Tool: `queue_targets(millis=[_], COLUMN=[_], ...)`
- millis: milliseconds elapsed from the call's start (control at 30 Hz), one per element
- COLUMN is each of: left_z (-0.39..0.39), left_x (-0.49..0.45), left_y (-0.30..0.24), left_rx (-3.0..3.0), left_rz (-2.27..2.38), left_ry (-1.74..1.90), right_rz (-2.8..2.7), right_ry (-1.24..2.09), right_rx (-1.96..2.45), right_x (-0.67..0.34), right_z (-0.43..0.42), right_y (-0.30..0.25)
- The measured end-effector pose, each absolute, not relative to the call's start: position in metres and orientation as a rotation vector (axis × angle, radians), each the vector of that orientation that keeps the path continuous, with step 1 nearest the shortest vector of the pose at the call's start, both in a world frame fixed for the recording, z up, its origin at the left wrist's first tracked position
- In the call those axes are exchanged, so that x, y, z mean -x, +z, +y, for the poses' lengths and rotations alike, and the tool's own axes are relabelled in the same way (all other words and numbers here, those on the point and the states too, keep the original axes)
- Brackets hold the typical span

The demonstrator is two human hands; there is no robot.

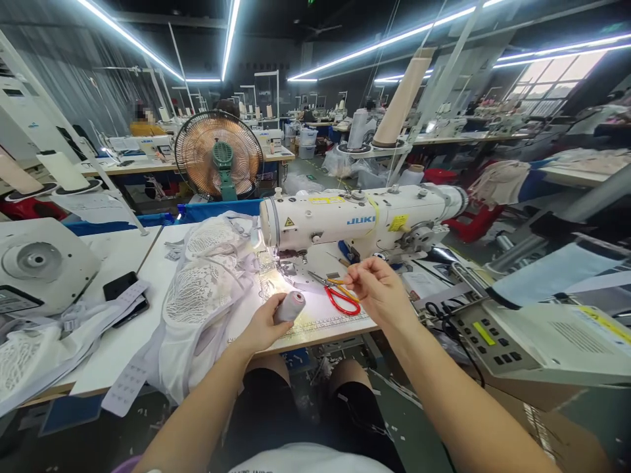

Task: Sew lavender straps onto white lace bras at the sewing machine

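Observation:
My left hand point(261, 326) is wrapped round a small pale pink thread spool point(290, 306), held above the front edge of the sewing table point(123, 341). My right hand point(377, 288) hovers to its right with fingertips pinched together, probably on a thread end too fine to see. Under it lie red-handled scissors point(340, 295) on the table. Just behind stands the white JUKI sewing machine point(355, 220), its lamp lighting the needle area. White lace garments point(202, 295) are piled to the left of the needle.
A black phone point(123, 292) and white strips lie at the left. A control box point(497, 335) sits at the right. A standing fan point(219, 156), large thread cones point(404, 98) and other workstations fill the background, with a person seated far left.

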State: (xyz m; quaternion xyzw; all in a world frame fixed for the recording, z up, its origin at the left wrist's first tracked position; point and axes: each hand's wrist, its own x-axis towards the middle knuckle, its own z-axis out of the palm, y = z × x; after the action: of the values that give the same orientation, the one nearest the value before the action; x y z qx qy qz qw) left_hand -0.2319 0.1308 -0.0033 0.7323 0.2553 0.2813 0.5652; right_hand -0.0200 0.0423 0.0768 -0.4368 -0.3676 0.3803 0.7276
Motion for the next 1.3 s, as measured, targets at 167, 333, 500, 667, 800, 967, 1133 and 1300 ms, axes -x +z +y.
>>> queue_targets(millis=[167,333,500,667,800,967,1133,1300], left_z=[0.137,0.137,0.136,0.107,0.058,0.038,0.055,0.069], left_x=[0.227,0.230,0.230,0.243,0.248,0.225,0.217,0.227], left_y=[-0.021,-0.029,-0.029,-0.007,0.014,0.021,0.015,0.005], left_rx=[-1.576,-1.600,-1.670,-1.783,-1.865,-1.870,-1.869,-2.091], left_rz=[0.729,0.791,0.817,0.999,0.822,0.465,0.630,0.655], left_ry=[0.978,1.038,0.999,1.219,1.210,0.595,0.796,0.880], right_rz=[-1.053,-1.399,-1.537,-1.532,-1.608,-1.686,-1.397,-1.145], right_ry=[0.735,0.858,1.014,1.014,1.002,0.845,0.731,0.041], right_rx=[0.920,1.033,1.172,1.288,1.323,1.302,1.333,1.783], right_x=[0.025,0.033,0.038,0.041,0.049,0.058,0.039,-0.034], right_z=[0.009,-0.020,-0.024,-0.015,-0.014,-0.016,-0.001,0.032], right_y=[0.096,0.090,0.071,0.051,0.043,0.042,0.043,0.053])
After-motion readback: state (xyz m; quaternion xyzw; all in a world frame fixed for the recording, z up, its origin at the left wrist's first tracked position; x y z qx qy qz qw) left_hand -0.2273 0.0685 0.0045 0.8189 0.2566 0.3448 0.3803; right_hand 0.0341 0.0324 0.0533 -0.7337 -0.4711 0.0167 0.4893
